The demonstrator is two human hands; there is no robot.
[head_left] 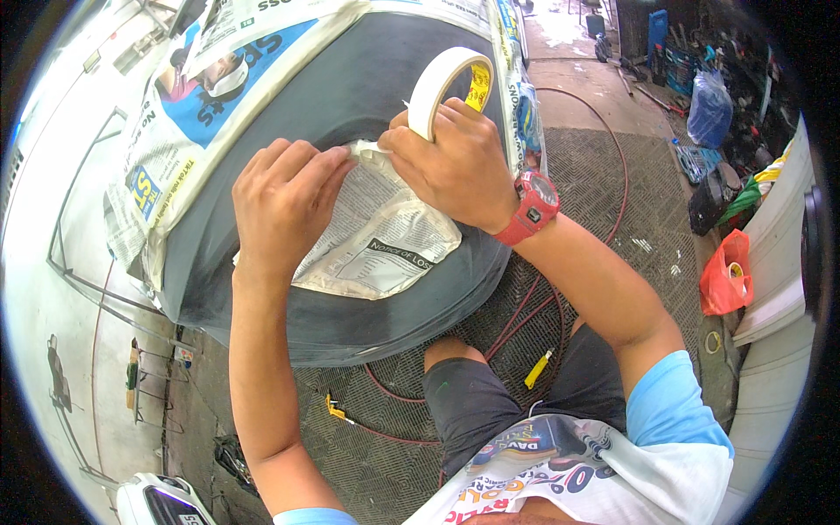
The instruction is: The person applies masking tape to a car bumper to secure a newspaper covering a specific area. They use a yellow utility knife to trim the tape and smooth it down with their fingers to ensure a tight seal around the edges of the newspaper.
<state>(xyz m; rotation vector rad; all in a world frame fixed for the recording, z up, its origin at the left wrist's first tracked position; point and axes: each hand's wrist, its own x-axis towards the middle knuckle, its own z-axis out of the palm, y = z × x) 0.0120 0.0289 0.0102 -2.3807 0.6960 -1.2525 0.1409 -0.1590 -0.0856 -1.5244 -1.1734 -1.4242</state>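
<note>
My right hand (457,168) is closed around a roll of masking tape (426,98), which stands up above the knuckles. A short pale strip of masking tape (374,154) runs between my two hands along the upper edge of a newspaper sheet (372,254). At the left end of that strip, my left hand (282,199) is closed, thumb and fingertips pinched together. The sheet covers a recess in a dark grey, dull-surfaced car body panel (346,328). Part of the sheet's left side is hidden behind my left hand and forearm.
More newspaper (201,131) is taped over the car above and left. A red hose (623,188) curves across the patterned floor mat (582,166). A yellow cutter (538,370) lies near my leg. An orange plastic bag (724,293) and clutter stand at right.
</note>
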